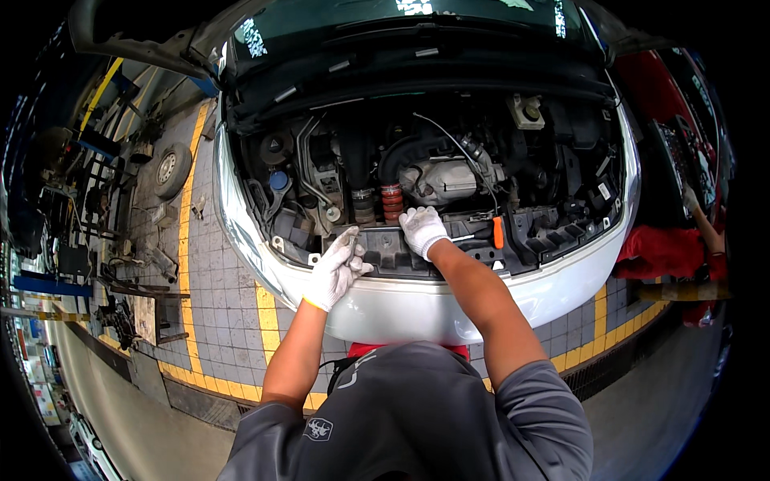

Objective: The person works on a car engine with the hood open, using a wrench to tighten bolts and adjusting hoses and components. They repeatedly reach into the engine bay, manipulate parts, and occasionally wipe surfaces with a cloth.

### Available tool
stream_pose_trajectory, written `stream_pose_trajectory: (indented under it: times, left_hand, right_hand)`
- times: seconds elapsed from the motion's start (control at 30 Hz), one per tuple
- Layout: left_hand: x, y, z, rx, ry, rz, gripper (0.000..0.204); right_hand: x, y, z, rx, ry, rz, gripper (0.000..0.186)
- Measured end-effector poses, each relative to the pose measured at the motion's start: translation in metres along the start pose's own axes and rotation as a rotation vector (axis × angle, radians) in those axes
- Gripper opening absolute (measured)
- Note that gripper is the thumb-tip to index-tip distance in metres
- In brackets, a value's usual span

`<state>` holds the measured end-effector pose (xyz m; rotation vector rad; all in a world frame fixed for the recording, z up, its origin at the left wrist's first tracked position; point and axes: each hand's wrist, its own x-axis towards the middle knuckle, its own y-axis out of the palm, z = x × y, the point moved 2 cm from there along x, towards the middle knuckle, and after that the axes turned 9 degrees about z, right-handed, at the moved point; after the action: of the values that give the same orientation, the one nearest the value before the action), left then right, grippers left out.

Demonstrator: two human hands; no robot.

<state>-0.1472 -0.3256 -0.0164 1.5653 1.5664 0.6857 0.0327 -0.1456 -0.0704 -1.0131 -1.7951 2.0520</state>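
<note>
My left hand, in a white knit glove, is over the front edge of a white car's engine bay. Its fingers are apart and loosely bent, with nothing visible in them. Just to its right, my gloved right hand is closed above the black front panel. What its curled fingers hold, if anything, is hidden. Behind it stands a ribbed red hose, beside a dark ribbed hose. A screwdriver with an orange handle lies on the panel to the right, its shaft pointing toward my right hand.
The raised hood spans the far side. A blue-capped reservoir sits at the bay's left, a pale fluid tank at the back right. A loose wheel lies on the tiled floor. At right, a person in red works beside a red car.
</note>
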Motion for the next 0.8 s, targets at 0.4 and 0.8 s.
stream_pose_trajectory:
  times: [0.4,0.8]
  left_hand:
    - [0.169,-0.019,-0.065,0.869,0.255,-0.225,0.032]
    - [0.408,-0.097,-0.08,1.974,0.387,-0.429,0.019]
  right_hand:
    - [-0.137,-0.013,-0.024,1.104,0.274,-0.235,0.03]
    - [-0.161,0.015,-0.01,1.042,0.397,-0.549,0.026]
